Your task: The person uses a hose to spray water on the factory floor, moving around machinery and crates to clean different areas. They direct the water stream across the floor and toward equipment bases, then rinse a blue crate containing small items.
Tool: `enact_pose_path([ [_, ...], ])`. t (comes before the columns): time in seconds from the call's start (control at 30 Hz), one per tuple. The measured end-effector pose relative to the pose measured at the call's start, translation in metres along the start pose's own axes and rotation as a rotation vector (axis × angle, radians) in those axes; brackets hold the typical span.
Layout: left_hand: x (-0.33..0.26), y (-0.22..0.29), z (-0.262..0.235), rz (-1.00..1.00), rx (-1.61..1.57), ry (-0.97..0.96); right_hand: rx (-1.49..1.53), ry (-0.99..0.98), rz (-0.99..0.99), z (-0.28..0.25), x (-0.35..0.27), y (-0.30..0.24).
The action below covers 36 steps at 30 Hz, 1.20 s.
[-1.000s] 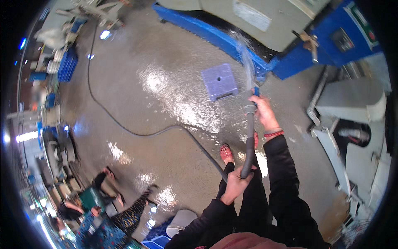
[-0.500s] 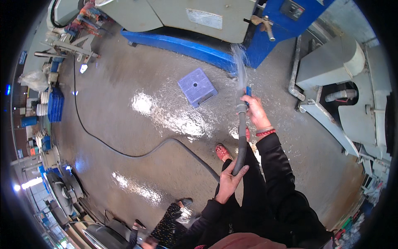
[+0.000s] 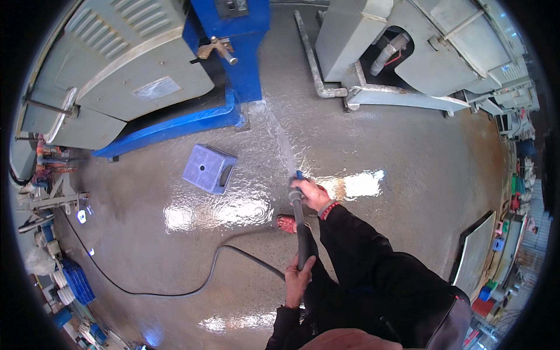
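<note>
A grey hose (image 3: 302,236) runs forward between my hands, and water (image 3: 284,143) sprays from its front end toward the foot of the blue machine frame. My right hand (image 3: 314,194) is closed round the hose's front fitting, beside a small blue handle (image 3: 300,174). Further back, my left hand (image 3: 298,281) grips the hose itself, thumb on top. Behind that hand the hose bends away and trails along the wet floor (image 3: 361,233) to the left. A purple plastic stool (image 3: 201,166) stands on the floor ahead and to the left of the nozzle.
A grey and blue machine (image 3: 166,119) with a brass-coloured tap (image 3: 217,50) fills the far left. Another grey machine (image 3: 408,98) stands far right, with a pipe (image 3: 312,61) along its side. Blue crates (image 3: 77,282) are stacked at left. A flat panel (image 3: 475,251) leans at right.
My view has turned right, so the machines and stool sit further left. The water now lands by the blue frame's corner. Both hands keep their hold on the hose.
</note>
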<state>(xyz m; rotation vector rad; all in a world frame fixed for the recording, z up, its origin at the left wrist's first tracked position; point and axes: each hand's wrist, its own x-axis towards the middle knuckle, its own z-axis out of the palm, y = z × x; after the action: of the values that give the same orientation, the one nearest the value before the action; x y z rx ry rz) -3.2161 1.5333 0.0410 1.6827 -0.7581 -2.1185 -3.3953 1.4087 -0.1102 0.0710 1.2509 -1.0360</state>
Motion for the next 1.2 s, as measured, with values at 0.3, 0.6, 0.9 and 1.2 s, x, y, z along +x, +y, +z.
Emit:
enact_pose_path([
  [0.3,0.039,-0.003,0.047,-0.158,0.376,-0.312,0.316,0.306,-0.081,-0.142,-0.033,-0.009],
  [0.6,0.067,-0.006,0.217,0.079,0.975,-0.543,0.452,0.378,-0.442,-0.306,-0.119,-0.113],
  [0.9,0.062,-0.058,0.446,0.315,0.807,-0.561,0.467,0.339,-0.614,-0.505,-0.182,-0.232],
  [1.2,0.108,-0.062,0.567,0.289,0.7,-0.468,0.506,0.422,-0.748,-0.596,-0.108,-0.308],
])
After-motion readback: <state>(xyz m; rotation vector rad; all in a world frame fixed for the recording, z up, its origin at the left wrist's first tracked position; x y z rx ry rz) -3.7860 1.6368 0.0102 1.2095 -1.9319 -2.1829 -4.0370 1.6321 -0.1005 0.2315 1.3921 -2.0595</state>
